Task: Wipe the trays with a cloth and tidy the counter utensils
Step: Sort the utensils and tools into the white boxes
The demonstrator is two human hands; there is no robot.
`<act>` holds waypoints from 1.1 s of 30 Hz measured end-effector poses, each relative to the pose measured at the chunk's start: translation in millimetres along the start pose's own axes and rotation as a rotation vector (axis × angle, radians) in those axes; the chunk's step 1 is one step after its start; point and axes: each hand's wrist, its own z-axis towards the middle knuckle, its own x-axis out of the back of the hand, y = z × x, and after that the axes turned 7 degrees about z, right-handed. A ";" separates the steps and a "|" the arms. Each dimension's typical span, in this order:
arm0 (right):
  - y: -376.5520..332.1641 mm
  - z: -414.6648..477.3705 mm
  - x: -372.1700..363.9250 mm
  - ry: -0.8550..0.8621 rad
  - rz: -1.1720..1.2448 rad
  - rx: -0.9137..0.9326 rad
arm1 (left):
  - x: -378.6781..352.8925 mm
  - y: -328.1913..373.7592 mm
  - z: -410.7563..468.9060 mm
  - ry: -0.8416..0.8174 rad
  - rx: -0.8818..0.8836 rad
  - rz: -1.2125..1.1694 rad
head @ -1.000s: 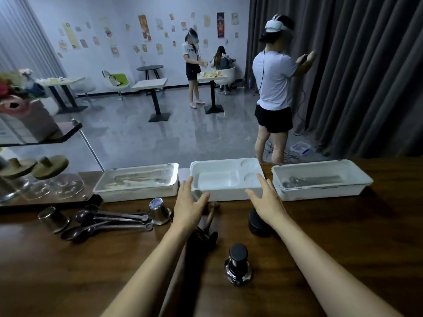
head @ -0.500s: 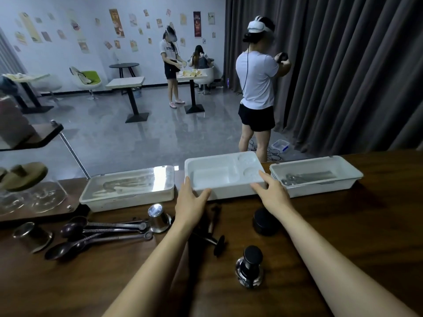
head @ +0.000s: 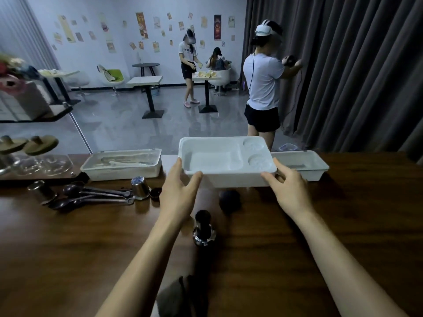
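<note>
The white moulded plastic tray (head: 212, 156) looks smooth and faintly glossy, the dark brown wooden counter (head: 343, 225) shows polished grain, and the small steel cup (head: 140, 188) and long metal spoons (head: 91, 197) gleam dully.

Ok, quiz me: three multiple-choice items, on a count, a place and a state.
1. How many round recesses has the compartment tray? A. one B. two C. four
2. Where does the metal cup stand? A. inside that tray B. on that tray's rim C. on the counter, right of the spoons
3. How do the left hand and right hand meet the tray? A. both grip its near corners B. only the left touches C. neither touches
Answers: 1 B, two circles show at its right end; 2 C, it stands by the spoon handles; 3 A, a thumb lies on the rim at each corner.
</note>
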 end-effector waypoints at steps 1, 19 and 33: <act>2.4 -7.9 16.0 -0.001 0.001 0.004 | -6.0 9.4 -16.6 0.011 -0.013 -0.014; 104.3 -134.6 143.7 -0.031 0.020 -0.209 | -83.4 32.1 -203.7 -0.141 0.066 -0.070; 90.8 -165.0 107.7 -0.032 0.018 -0.247 | -61.8 -15.9 -210.7 -0.109 0.062 -0.041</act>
